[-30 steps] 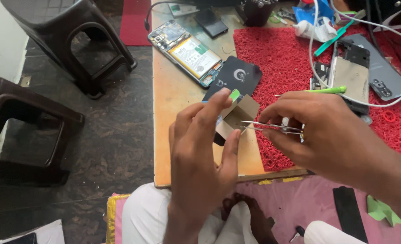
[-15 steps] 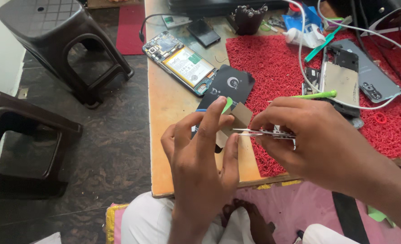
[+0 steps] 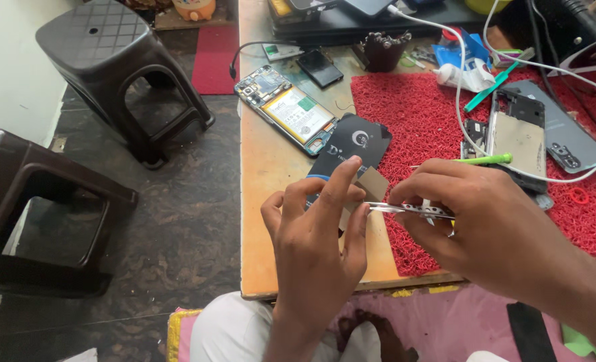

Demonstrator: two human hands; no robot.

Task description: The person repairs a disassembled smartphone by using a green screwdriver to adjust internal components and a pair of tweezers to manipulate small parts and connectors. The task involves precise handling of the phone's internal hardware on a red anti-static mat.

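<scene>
— On the floor at the left, what are the biggest things?

— Two dark plastic stools: one stool [image 3: 120,64] far up, and a second stool [image 3: 39,208] close at the left edge. Right of them is the wooden table [image 3: 271,167], and on it lies a red bristle mat [image 3: 418,121].

— And on the table itself?

— An opened phone [image 3: 286,108] with its battery showing lies on the bare wood. On the mat is a phone frame [image 3: 518,137], a grey back cover [image 3: 559,134] just beside it, a white cable [image 3: 472,80] running across, and a green plastic stick [image 3: 485,159] near the knuckles of the right hand.

— Where are the hands?

— Both are above the front edge of the table, close together. The left hand [image 3: 314,245] is half closed; its thumb and fingers pinch a small brown card piece [image 3: 373,182], which stands up between the two hands, in front of a black packet [image 3: 353,144] on the table. The index finger points upward along the card.

— And the other one?

— The right hand [image 3: 485,228] is curled tight around metal tweezers [image 3: 405,208]. The tweezers lie almost level, and their tip reaches the lower edge of the card, just at the left fingers. Whether the tip touches the card, I cannot tell.
</scene>
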